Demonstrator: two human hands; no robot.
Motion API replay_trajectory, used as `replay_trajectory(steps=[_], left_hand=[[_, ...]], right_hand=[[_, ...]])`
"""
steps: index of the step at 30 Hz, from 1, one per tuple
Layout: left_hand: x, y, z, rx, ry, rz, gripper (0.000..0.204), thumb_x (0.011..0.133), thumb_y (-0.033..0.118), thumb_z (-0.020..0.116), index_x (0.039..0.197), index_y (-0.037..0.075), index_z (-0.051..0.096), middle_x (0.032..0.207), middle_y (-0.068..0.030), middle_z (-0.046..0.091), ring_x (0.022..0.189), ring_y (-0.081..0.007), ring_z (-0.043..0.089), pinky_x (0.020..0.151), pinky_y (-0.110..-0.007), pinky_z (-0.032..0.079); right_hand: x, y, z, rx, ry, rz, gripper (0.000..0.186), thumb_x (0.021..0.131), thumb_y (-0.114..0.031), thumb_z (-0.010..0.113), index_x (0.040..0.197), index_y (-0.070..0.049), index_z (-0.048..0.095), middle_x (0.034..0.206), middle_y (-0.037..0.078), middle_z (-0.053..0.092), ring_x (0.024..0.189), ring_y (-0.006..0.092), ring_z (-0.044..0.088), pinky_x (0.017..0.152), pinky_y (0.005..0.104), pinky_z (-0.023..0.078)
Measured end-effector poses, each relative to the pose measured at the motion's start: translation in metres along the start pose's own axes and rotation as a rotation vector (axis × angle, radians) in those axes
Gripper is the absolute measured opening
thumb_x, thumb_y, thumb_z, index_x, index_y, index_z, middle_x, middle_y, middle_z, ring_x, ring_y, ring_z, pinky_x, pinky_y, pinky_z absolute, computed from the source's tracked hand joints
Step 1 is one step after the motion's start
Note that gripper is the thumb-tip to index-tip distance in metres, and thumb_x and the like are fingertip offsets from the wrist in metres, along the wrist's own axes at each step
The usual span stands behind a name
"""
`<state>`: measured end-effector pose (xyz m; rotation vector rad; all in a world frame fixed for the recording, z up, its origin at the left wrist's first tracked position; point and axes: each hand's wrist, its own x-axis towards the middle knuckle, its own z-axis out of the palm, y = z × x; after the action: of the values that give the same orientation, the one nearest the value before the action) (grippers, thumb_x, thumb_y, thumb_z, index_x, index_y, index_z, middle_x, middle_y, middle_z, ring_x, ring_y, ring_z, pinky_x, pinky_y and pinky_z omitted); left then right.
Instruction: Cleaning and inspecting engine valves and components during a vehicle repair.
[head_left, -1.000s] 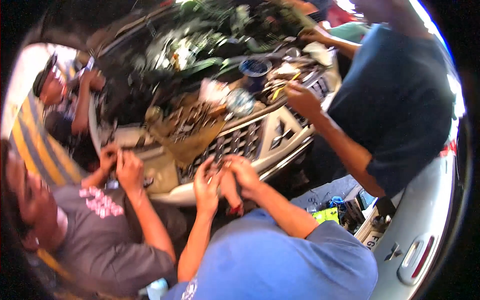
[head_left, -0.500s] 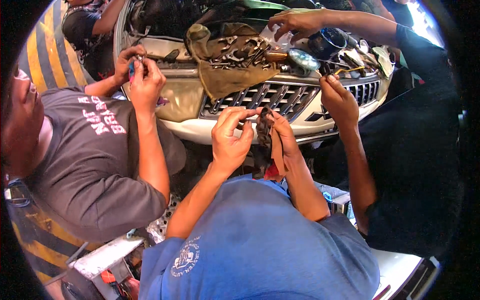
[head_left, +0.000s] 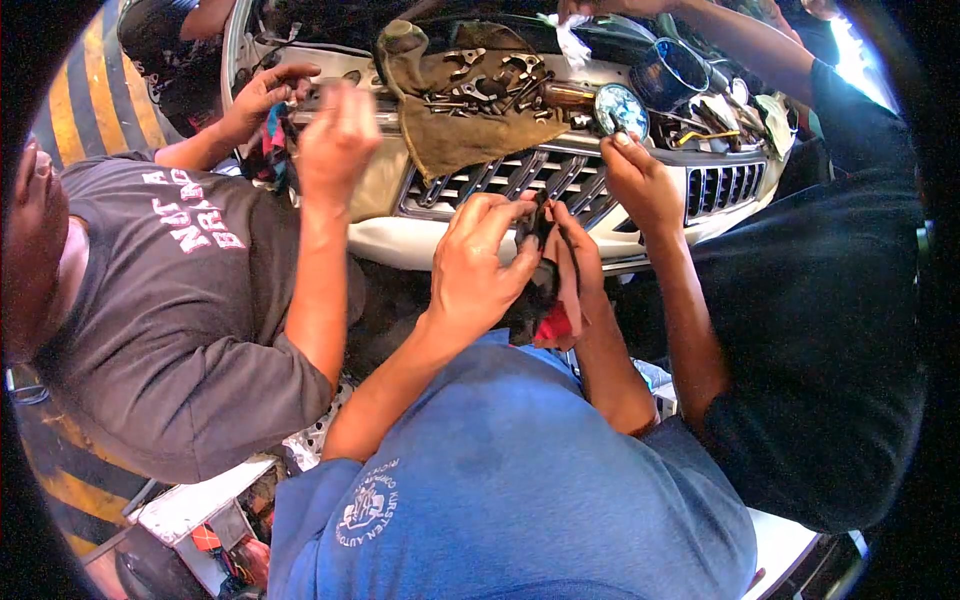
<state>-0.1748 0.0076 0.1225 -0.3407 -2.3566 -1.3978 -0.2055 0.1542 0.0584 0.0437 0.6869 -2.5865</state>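
Observation:
My left hand (head_left: 478,258) is closed, its thumb and fingertips curled against a rag (head_left: 566,278) with dark, pinkish and red parts. My right hand (head_left: 587,252) grips that rag from the other side, and the cloth hangs below its fingers. A small dark piece (head_left: 540,215) shows between the fingertips of both hands; its kind is hidden by fingers and cloth. Both hands are in front of the car's grille (head_left: 500,190). Beyond them a brown cloth (head_left: 470,140) lies over the car's front edge, with forked metal parts (head_left: 480,85) and small tools on it.
At the left, a co-worker's blurred hand (head_left: 338,145) is raised. From the right reaches another person's hand (head_left: 640,180), pinching something small and dark by a round tin (head_left: 620,110). A dark container (head_left: 672,75) stands behind. White bumper (head_left: 385,240) runs below the grille.
My left hand has moved right and up against the rag, closing the gap between my hands. The right co-worker's lower hand moved left; the left co-worker's nearer hand moved right.

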Motion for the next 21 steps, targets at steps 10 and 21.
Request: replay_trajectory(steps=[10, 21], left_hand=[[0.003, -0.001, -0.001, 0.171, -0.023, 0.03, 0.02, 0.073, 0.012, 0.066, 0.09, 0.002, 0.067, 0.101, -0.0125, 0.057, 0.095, -0.03, 0.055, 0.083, -0.04, 0.045], [0.009, -0.002, 0.007, 0.352, -0.106, 0.024, 0.016, 0.071, 0.016, 0.069, 0.082, 0.005, 0.07, 0.098, -0.0097, 0.058, 0.096, -0.0286, 0.052, 0.084, -0.039, 0.045]], right_hand=[[-0.007, 0.007, 0.001, 0.205, -0.163, 0.034, 0.043, 0.098, -0.031, 0.038, 0.125, 0.001, 0.05, 0.115, 0.013, 0.06, 0.104, 0.0234, 0.058, 0.092, 0.035, 0.046], [-0.012, 0.005, -0.005, 0.129, -0.077, 0.023, 0.042, 0.095, -0.028, 0.043, 0.126, -0.001, 0.051, 0.117, 0.011, 0.06, 0.107, 0.0203, 0.057, 0.094, 0.0315, 0.044]])
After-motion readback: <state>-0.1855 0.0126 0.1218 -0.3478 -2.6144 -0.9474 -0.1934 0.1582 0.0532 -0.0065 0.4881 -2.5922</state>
